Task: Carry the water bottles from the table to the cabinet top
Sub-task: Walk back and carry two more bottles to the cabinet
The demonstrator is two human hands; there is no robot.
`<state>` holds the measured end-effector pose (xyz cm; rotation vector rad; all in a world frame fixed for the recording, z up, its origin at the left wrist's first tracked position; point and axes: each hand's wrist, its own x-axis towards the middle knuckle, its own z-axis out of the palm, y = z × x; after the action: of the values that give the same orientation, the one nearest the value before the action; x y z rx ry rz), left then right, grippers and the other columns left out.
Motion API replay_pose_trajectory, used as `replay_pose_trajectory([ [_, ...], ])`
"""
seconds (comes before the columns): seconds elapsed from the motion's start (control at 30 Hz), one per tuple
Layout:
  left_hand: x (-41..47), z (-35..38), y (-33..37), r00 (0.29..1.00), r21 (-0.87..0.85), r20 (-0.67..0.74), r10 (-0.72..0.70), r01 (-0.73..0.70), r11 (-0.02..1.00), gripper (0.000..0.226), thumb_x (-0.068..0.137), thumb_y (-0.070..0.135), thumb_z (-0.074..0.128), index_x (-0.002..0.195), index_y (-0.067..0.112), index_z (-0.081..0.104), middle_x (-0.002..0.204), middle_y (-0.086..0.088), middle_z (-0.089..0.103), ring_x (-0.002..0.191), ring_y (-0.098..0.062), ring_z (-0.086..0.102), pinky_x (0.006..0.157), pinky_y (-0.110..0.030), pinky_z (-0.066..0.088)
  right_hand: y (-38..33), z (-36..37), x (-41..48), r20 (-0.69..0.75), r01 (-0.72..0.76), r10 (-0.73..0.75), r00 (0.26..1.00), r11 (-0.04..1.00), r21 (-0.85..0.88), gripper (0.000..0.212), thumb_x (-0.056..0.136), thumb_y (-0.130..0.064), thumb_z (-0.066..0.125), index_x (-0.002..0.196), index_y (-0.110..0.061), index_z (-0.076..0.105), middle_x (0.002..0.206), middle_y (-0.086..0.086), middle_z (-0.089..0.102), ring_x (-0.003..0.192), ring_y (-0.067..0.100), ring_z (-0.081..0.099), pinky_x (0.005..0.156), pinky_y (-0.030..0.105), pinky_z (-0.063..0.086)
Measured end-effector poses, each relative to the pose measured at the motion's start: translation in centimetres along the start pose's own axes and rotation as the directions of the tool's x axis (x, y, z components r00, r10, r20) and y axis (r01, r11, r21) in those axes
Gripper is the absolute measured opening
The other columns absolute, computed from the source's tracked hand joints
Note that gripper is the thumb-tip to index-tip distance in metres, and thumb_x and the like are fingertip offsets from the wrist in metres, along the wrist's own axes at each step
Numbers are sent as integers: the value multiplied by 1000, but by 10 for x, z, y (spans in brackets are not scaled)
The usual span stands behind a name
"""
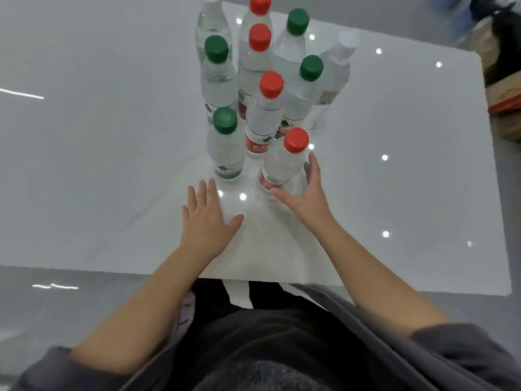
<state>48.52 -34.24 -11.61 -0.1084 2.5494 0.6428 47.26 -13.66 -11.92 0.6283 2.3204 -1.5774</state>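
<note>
Several clear water bottles with red, green and white caps stand clustered on the glossy white table [394, 193]. Nearest to me are a red-capped bottle [283, 162] and a green-capped bottle [225, 148]. My right hand [306, 193] is spread around the base of the red-capped bottle, thumb in front and fingers on its right side, without a closed grip. Just short of the green-capped bottle, my left hand [207, 218] is flat with straight fingers over the table and holds nothing.
The table's near edge runs just in front of my body. Grey floor lies to the left. A brown box with red trim [504, 103] sits past the table's right side. The cabinet is out of view.
</note>
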Motion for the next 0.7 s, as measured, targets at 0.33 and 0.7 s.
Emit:
replay_pose_trajectory([
  [0.33, 50, -39, -30, 970, -138, 52, 238, -229, 964, 95, 85, 35, 68, 153, 11, 7, 159, -5, 17, 147, -24, 13, 119, -38, 19, 3, 58, 14, -328, 2, 83, 941, 968, 250, 67, 69, -21, 86, 125, -27, 51, 109, -19, 65, 102, 1, 65, 91, 26, 54],
  [0.7, 103, -43, -16, 898, -507, -43, 438, -397, 765, 82, 66, 23, 86, 131, 31, 37, 132, 7, 49, 115, -6, 49, 91, -11, 39, 36, 67, -45, -409, -82, 194, 892, 957, 277, 55, 66, -36, 86, 112, -16, 62, 103, -2, 73, 98, 16, 70, 91, 45, 56],
])
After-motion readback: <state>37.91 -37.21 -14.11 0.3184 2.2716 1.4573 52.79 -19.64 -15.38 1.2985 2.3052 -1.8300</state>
